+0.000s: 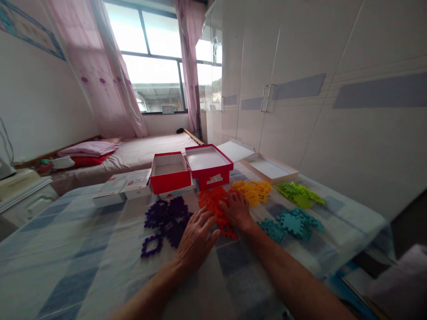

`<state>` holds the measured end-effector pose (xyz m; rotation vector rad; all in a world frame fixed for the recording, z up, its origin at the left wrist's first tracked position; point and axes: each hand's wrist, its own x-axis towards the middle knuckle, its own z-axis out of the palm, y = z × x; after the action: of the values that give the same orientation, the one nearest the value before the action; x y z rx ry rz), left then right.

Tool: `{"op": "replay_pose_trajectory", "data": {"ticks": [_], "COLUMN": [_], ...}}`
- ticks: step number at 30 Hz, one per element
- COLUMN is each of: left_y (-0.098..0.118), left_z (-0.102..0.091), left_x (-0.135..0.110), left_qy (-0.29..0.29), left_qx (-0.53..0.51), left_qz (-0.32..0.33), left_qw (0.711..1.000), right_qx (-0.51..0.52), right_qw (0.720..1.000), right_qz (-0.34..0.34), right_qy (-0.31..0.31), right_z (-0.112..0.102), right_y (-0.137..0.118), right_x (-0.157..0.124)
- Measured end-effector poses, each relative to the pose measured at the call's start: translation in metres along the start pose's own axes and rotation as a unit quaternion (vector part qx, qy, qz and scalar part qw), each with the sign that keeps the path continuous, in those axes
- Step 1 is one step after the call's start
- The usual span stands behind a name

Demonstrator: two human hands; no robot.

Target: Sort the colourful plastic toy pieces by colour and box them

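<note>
Notched, interlocking foam-like pieces lie in heaps sorted by colour. My left hand [198,229] rests with its fingers stretched out between the dark purple pieces [167,218] and the red-orange pieces [213,199]. My right hand [237,210] lies over the right side of the red-orange heap, fingers spread and touching it; part of the heap is hidden beneath. Just behind that hand are yellow pieces [256,192]. Teal pieces [295,223] lie to the right of my right forearm, with lime-green pieces [300,194] beyond them.
Behind the heaps stand a small red box [169,178] and a larger red box [213,177]. White boxes [123,189] are to their left, a shallow open tray [271,171] to their right. A checked cloth [83,249] covers the table. Beyond are a bed [150,149] and a wardrobe [300,53].
</note>
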<state>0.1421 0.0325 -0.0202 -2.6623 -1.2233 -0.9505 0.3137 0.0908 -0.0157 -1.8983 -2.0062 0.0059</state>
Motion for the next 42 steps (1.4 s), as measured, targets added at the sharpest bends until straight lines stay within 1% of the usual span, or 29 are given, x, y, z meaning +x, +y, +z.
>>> {"op": "replay_pose_trajectory", "data": {"ticks": [3, 6, 9, 12, 15, 18, 21, 25, 29, 38, 42], "left_y": [0.002, 0.002, 0.003, 0.003, 0.003, 0.004, 0.005, 0.004, 0.000, 0.000, -0.002], "left_z": [0.002, -0.002, -0.007, -0.008, -0.008, -0.010, -0.012, -0.011, -0.008, -0.006, -0.005], "left_x": [-0.006, -0.007, -0.006, -0.008, -0.009, -0.008, -0.007, -0.007, -0.008, -0.009, -0.009], "left_qy": [-0.016, -0.020, -0.023, -0.020, -0.015, -0.034, -0.052, -0.065, -0.081, -0.071, -0.070], "left_qx": [-0.014, -0.036, -0.064, -0.083, -0.098, -0.110, -0.111, -0.117, -0.125, -0.136, -0.137], "left_qz": [0.040, 0.074, 0.090, 0.104, 0.118, 0.131, 0.132, 0.114, 0.101, 0.093, 0.099], "left_qw": [0.999, 0.996, 0.994, 0.991, 0.988, 0.985, 0.984, 0.984, 0.984, 0.984, 0.983], "right_qx": [0.020, 0.039, 0.047, 0.050, 0.049, 0.040, 0.030, 0.019, 0.023, 0.035, 0.029], "right_qw": [1.000, 0.999, 0.998, 0.998, 0.998, 0.998, 0.998, 0.998, 0.997, 0.997, 0.997], "right_qz": [0.002, -0.016, -0.026, -0.035, -0.037, -0.047, -0.049, -0.062, -0.069, -0.069, -0.073], "right_qy": [0.004, 0.013, 0.022, 0.008, 0.021, 0.028, 0.016, -0.001, 0.008, 0.022, 0.013], "right_z": [0.000, 0.002, 0.006, 0.009, 0.010, 0.009, 0.008, 0.008, 0.009, 0.012, 0.009], "right_y": [-0.002, -0.005, -0.007, -0.008, -0.008, -0.009, -0.011, -0.011, -0.009, -0.008, -0.008], "right_x": [0.000, -0.002, -0.003, -0.003, -0.003, -0.005, -0.006, -0.006, -0.006, -0.005, -0.006]}}
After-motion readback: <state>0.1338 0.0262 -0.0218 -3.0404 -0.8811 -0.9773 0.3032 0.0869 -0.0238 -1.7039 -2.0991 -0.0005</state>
